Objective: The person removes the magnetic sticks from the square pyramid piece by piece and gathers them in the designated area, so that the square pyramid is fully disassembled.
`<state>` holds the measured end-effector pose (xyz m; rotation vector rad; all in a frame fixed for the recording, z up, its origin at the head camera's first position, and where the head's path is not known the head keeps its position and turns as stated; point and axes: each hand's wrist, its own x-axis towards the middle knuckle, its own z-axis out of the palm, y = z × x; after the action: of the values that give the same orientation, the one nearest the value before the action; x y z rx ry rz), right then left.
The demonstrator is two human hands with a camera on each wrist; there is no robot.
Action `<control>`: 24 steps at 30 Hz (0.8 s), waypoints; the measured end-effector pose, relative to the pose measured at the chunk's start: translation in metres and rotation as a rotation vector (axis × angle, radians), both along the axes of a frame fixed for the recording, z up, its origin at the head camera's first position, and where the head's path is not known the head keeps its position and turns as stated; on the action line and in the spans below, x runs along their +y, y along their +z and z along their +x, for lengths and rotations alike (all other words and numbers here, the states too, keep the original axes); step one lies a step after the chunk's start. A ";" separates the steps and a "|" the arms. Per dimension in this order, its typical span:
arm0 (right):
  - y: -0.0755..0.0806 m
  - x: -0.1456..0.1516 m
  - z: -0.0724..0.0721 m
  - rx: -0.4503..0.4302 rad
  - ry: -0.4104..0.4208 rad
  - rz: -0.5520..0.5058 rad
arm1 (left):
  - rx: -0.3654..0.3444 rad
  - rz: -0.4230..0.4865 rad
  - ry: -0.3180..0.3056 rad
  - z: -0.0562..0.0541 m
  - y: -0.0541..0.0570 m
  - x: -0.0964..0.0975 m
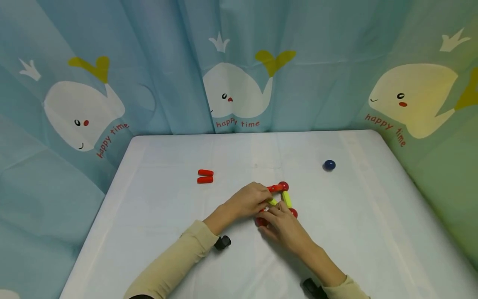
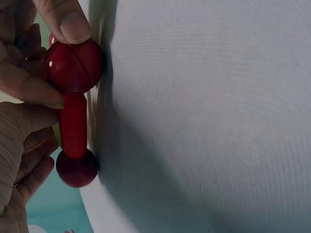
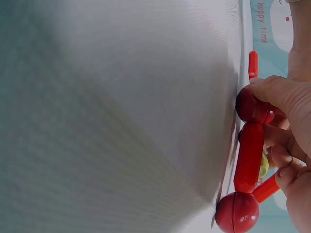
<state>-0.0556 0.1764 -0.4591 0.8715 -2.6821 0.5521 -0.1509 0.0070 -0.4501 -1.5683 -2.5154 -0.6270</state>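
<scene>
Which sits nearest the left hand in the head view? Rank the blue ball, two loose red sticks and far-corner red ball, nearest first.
1. Far-corner red ball: just right of the left hand.
2. Loose red sticks: off to its left, farther back.
3. Blue ball: well to the right, farthest back.

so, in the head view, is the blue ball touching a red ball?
No, the blue ball sits by itself on the white table, apart from the nearest red ball.

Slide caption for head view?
Left hand and right hand hold a ball-and-rod frame on a white table; blue ball and two red rods lie apart.
</scene>
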 end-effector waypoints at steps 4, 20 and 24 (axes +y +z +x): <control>0.000 -0.001 0.001 0.023 0.002 0.006 | 0.049 -0.020 -0.003 0.001 -0.002 0.004; -0.002 0.000 0.002 0.056 0.002 -0.004 | 0.181 0.021 0.000 0.004 -0.006 -0.006; -0.001 0.002 0.004 0.030 -0.012 -0.020 | 0.122 0.124 0.082 0.006 -0.006 -0.017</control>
<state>-0.0517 0.1787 -0.4604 0.8510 -2.6486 0.5579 -0.1446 -0.0104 -0.4560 -1.4092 -2.3890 -0.6424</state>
